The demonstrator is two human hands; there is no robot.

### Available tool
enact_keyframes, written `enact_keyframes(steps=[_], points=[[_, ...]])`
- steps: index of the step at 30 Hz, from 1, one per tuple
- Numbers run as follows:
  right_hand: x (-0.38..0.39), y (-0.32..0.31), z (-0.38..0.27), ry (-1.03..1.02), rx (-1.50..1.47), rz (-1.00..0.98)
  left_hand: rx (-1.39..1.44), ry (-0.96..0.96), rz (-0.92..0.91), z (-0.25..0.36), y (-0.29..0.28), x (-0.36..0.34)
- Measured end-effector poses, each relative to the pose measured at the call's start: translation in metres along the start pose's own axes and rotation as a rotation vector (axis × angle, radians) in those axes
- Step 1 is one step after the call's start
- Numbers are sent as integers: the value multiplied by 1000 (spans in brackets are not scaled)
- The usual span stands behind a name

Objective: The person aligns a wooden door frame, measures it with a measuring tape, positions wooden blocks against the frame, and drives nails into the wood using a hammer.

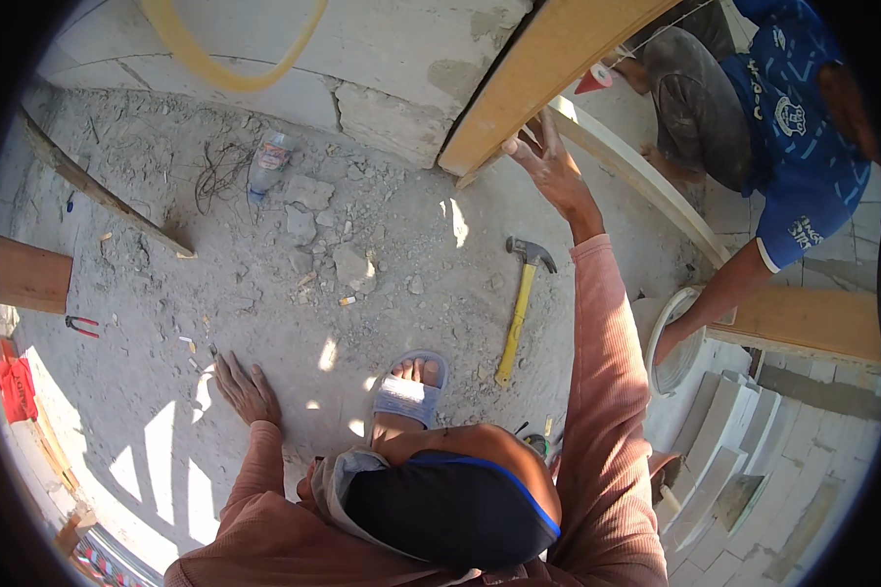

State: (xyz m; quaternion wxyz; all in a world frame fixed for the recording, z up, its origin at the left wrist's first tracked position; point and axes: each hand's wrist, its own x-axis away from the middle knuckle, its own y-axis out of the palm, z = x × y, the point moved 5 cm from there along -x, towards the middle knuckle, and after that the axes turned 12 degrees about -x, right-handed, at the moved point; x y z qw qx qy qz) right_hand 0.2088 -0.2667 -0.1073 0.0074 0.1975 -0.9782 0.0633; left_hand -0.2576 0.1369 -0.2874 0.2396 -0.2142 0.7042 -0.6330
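My left hand [248,391] lies flat on the dusty concrete floor, fingers stretched out and holding nothing. At the end of my outstretched arm, my right hand [555,176] has its fingers spread against the lower part of an upright wooden frame board [548,73]. Its fingertips touch the board's edge without wrapping round it. A claw hammer [519,311] with a yellow handle rests on the floor between my foot and my right forearm. My sandalled foot [411,386] is planted between my hands.
A person [793,127] in a blue shirt crouches at the right, one hand in a white bucket [661,367]. Rubble [354,266], a plastic bottle [268,164] and wire [223,176] lie by the block wall [392,122]. Pliers [82,326] and a wooden strip [108,186] are left.
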Motion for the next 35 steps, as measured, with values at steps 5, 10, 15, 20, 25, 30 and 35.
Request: enact_keyframes(steps=[5, 10, 15, 20, 25, 30, 35], points=[[33, -15, 7, 331, 656, -233, -41, -17, -79, -9, 13, 1], [79, -63, -35, 614, 986, -506, -106, 3, -57, -8, 12, -2], [111, -95, -73, 709, 1120, -507, -103, 12, -55, -7, 12, -2], [120, -105, -60, 772, 1101, -583, -60, 18, -23, -2, 10, 0], [123, -83, 1, 699, 1002, -673, 33, -26, -33, -8, 15, -5], [113, -66, 44, 640, 820, -727, 268, -62, 81, 30, -44, -49], [107, -85, 36, 539, 703, -839, 409, 104, 355, 134, -180, -130]])
